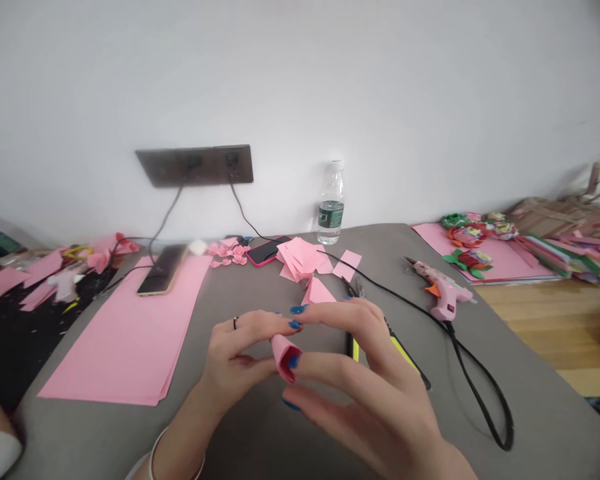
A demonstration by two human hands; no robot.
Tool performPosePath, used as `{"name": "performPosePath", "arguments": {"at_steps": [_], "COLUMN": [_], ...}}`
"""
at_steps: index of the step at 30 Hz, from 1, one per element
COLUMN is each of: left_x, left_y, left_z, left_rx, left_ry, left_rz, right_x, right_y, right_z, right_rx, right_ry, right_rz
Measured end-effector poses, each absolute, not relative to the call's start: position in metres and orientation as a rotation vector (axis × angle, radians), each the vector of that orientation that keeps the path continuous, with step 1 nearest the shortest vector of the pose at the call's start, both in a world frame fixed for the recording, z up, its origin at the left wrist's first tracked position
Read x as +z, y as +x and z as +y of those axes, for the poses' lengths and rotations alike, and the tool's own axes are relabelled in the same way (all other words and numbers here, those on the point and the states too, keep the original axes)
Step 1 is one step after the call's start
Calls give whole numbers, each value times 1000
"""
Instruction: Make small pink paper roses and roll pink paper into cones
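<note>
A small piece of pink paper [284, 357] is curled into a tube, its open end towards me. My left hand [233, 360] pinches it from the left between fingers and thumb. On the right, my right hand [375, 373] has one fingertip at the tube's open rim, its thumb just below and another finger above. Beyond the hands lie a pile of pink paper squares [300, 259] and a folded pink piece [319, 291]. Pliers with yellow-and-black handles [403, 350] are partly hidden behind my right hand.
Pink sheets [125, 340] lie at left under a phone [164, 270]. Curled pink pieces [230, 252], another phone [267, 251] and a water bottle [331, 207] stand near the wall. At right are a glue gun [445, 293] with a looping cord and paper flowers [470, 237].
</note>
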State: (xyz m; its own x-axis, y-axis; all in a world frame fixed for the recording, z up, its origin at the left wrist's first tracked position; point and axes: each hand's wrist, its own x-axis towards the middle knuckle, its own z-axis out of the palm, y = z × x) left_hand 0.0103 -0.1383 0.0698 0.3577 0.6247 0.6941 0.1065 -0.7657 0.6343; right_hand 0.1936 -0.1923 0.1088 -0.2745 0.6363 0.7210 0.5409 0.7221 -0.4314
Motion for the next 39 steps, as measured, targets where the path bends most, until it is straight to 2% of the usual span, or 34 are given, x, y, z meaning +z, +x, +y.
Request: {"name": "performPosePath", "arguments": {"at_steps": [4,9,19,23,35,39], "left_x": [70,63,61,60,63,63], "left_y": [9,7,7,5,6,3], "left_z": [-136,-132,-139,-136,-135,-134], "left_rx": [1481,1495,907,715,686,694], "left_ry": [2381,2619,2533,2507,2340,2236], "left_rz": [794,802,972,1012,945,972], "right_x": [103,83,56,49,45,45], "right_y": [187,180,199,201,208,209], "right_z": [-191,-189,-170,-166,-163,-162], "right_rx": [24,192,913,1050,948,887], "right_ry": [-1054,-1202,-1121,-1067,-1004,-1032], "right_rz": [-1923,-1870,-1715,-1603,-1706,-1578]}}
